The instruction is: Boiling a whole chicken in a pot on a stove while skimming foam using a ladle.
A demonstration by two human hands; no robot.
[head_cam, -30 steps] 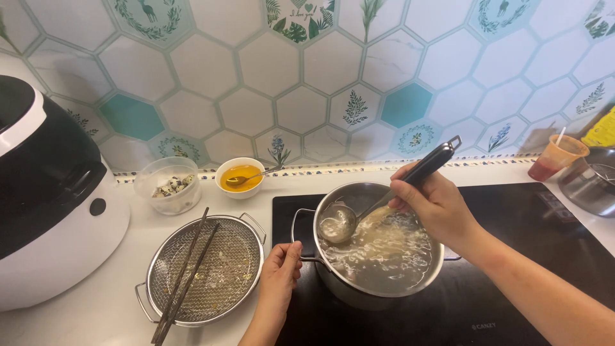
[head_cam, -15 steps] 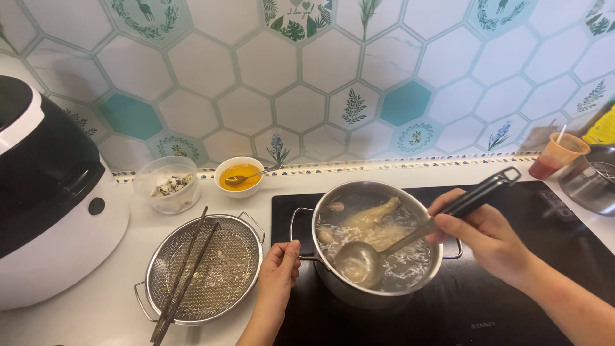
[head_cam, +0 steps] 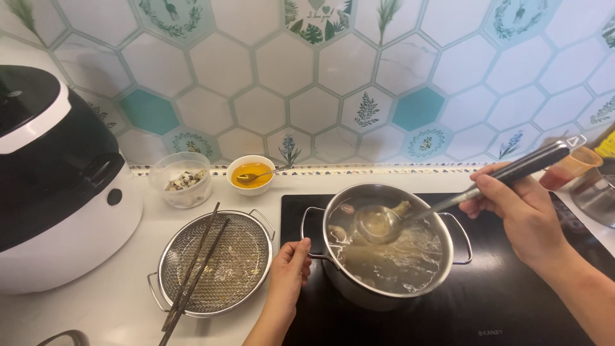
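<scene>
A steel pot (head_cam: 442,225) of pale broth with pieces of meat stands on a black cooktop (head_cam: 512,307). My left hand (head_cam: 289,269) grips the pot's left handle. My right hand (head_cam: 520,208) holds a metal ladle (head_cam: 379,223) by its dark handle, up at the right. The ladle's bowl sits in the broth near the pot's far left side.
A round mesh strainer (head_cam: 246,247) with dark chopsticks (head_cam: 192,272) across it lies left of the pot. Behind it are a clear bowl (head_cam: 180,181) and a small white bowl of yellow sauce (head_cam: 251,174). A black and white cooker (head_cam: 57,186) stands far left. A cup (head_cam: 570,168) stands far right.
The ladle swept from the pot's left side to its near side, then back up to the far left. My right hand moved right. My left hand stayed on the handle.
</scene>
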